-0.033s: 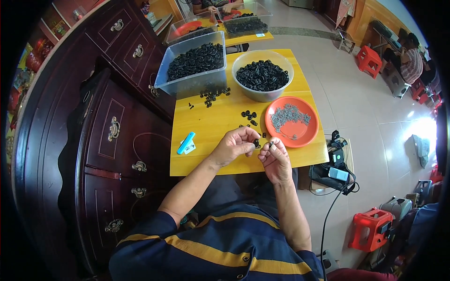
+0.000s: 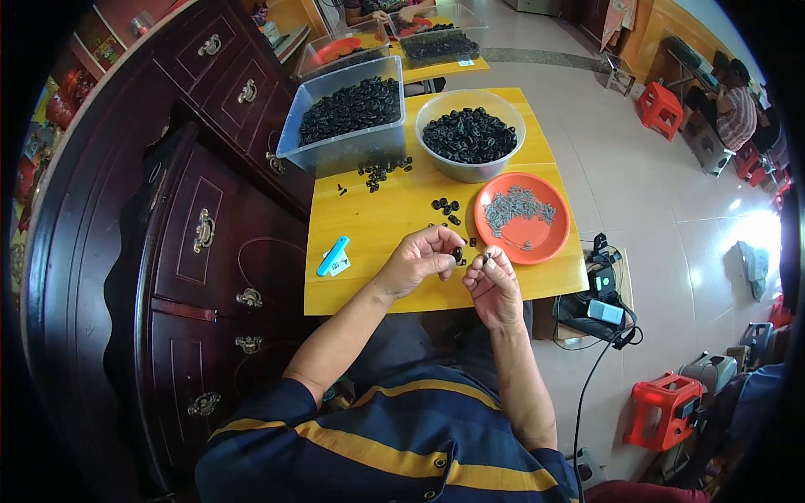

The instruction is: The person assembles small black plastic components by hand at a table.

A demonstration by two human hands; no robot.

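Over the near part of the yellow table (image 2: 369,218), my left hand (image 2: 419,261) pinches a small black plastic piece (image 2: 457,253) between thumb and fingers. Close beside it on the right, my right hand (image 2: 495,289) has thumb and fingertips pressed together on something tiny, too small to make out. The hands are a little apart. Just beyond them lie several loose black pieces (image 2: 446,205). An orange plate (image 2: 549,239) holding a pile of small grey metal pins (image 2: 516,205) sits beyond my right hand.
A clear rectangular bin (image 2: 344,155) and a round clear tub (image 2: 470,172), both full of black parts, stand at the back. More black pieces (image 2: 381,173) lie before the bin. A light-blue tool (image 2: 334,256) rests at left. Dark wooden drawers (image 2: 201,251) border the left side.
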